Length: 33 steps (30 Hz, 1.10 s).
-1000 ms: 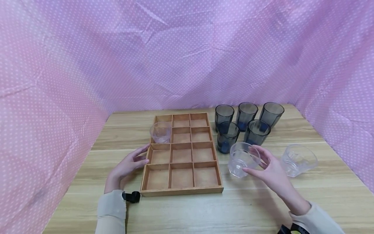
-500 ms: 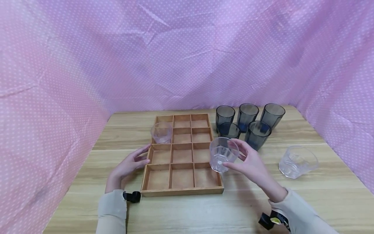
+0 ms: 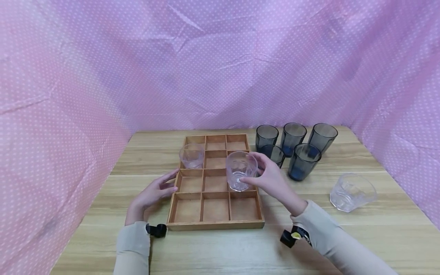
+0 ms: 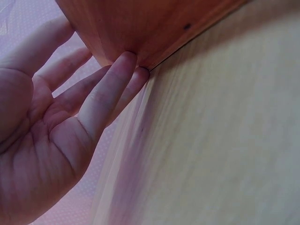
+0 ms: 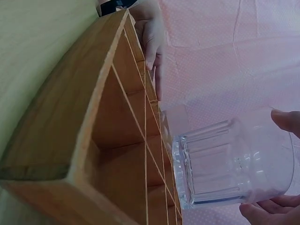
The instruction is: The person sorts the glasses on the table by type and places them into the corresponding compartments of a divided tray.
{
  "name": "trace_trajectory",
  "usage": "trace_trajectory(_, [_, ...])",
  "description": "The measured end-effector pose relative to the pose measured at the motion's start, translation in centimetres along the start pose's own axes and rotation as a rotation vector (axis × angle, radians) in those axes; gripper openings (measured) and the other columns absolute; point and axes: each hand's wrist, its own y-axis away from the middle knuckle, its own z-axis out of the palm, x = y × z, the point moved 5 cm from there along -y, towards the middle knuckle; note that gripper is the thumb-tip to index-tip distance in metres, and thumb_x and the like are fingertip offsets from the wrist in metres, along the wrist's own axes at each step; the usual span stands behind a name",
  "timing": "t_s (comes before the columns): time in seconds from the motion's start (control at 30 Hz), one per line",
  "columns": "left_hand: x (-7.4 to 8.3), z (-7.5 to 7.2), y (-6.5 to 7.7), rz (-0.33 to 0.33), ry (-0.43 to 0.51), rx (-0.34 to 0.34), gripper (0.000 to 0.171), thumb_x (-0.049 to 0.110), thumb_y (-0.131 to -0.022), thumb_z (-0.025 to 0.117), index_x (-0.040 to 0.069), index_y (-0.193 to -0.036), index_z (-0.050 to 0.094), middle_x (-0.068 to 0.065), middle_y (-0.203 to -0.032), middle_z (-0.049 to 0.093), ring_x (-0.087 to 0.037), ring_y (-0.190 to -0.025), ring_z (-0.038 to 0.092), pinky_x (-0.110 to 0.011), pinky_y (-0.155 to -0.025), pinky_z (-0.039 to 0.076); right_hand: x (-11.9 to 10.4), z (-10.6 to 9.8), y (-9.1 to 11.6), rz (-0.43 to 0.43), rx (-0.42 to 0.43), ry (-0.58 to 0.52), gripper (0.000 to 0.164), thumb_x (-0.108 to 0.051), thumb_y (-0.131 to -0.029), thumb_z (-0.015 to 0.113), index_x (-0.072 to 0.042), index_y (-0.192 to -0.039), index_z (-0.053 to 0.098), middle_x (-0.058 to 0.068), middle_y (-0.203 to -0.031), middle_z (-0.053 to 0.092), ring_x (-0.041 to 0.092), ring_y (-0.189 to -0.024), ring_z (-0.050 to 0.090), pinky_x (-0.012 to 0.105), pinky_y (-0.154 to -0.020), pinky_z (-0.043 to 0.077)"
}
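In the head view my right hand (image 3: 273, 183) grips a clear drinking glass (image 3: 236, 173) by its side, thumb and fingers on opposite sides. The glass is above the right part of a wooden compartment tray (image 3: 216, 225); the right wrist view shows its thick ribbed base (image 5: 187, 173) turned towards the compartments. My left hand (image 3: 152, 196) touches the tray's left side with extended fingers, as the left wrist view also shows at the outer wall (image 4: 136, 28). Another clear glass (image 3: 191, 157) sits in the left column, second compartment from the back.
Several smoky grey tumblers (image 3: 304, 162) stand in two rows behind and to the right of the tray. A third clear glass (image 3: 351, 194) is on the wooden table (image 3: 206, 252) at the right. Pink dotted cloth (image 3: 220, 65) surrounds the table.
My right hand has carried the clear glass leftward from beside the tray to above its right compartments. The left hand has stayed against the tray.
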Motion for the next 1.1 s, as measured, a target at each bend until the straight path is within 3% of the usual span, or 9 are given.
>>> trace_trajectory(0.23, [0.0, -0.1, -0.1, 0.006, 0.005, -0.001, 0.070, 0.023, -0.096, 0.060, 0.013, -0.155, 0.023, -0.023, -0.161, 0.014, -0.051, -0.138, 0.032, -0.050, -0.107, 0.043, -1.0, 1.3, -2.3, -0.007, 0.004, -0.016, 0.079, -0.011, -0.073, 0.084, -0.001, -0.140, 0.044, 0.017, -0.142, 0.051, 0.028, -0.135, 0.047, 0.039, -0.111, 0.041])
trace_trajectory(0.6, [0.2, 0.1, -0.3, 0.031, -0.010, -0.004, 0.070, 0.023, -0.096, 0.060, 0.013, -0.155, 0.023, -0.026, -0.159, 0.018, -0.049, -0.137, 0.036, -0.039, -0.104, 0.047, -1.4, 3.2, -5.3, -0.002, 0.008, 0.009, 0.079, -0.017, -0.072, 0.086, -0.002, -0.139, 0.045, 0.016, -0.140, 0.054, 0.027, -0.132, 0.050, 0.039, -0.111, 0.042])
trace_trajectory(0.87, [0.3, 0.3, -0.2, 0.027, 0.026, -0.004, 0.071, 0.022, -0.096, 0.061, 0.012, -0.155, 0.023, -0.025, -0.159, 0.019, -0.048, -0.137, 0.036, -0.039, -0.105, 0.047, -0.6, 4.2, -7.4, 0.101, 0.026, 0.061, 0.082, -0.027, -0.073, 0.085, -0.010, -0.142, 0.043, 0.009, -0.143, 0.051, 0.031, -0.127, 0.054, 0.043, -0.105, 0.048])
trace_trajectory(1.1, [0.3, 0.2, 0.0, 0.019, 0.045, -0.005, 0.071, 0.021, -0.096, 0.061, 0.011, -0.155, 0.023, -0.025, -0.159, 0.016, -0.049, -0.138, 0.034, -0.036, -0.103, 0.048, -0.2, 5.0, -8.9, 0.127, 0.053, 0.108, 0.084, -0.030, -0.073, 0.085, -0.008, -0.142, 0.043, 0.011, -0.139, 0.054, 0.029, -0.122, 0.055, 0.043, -0.103, 0.048])
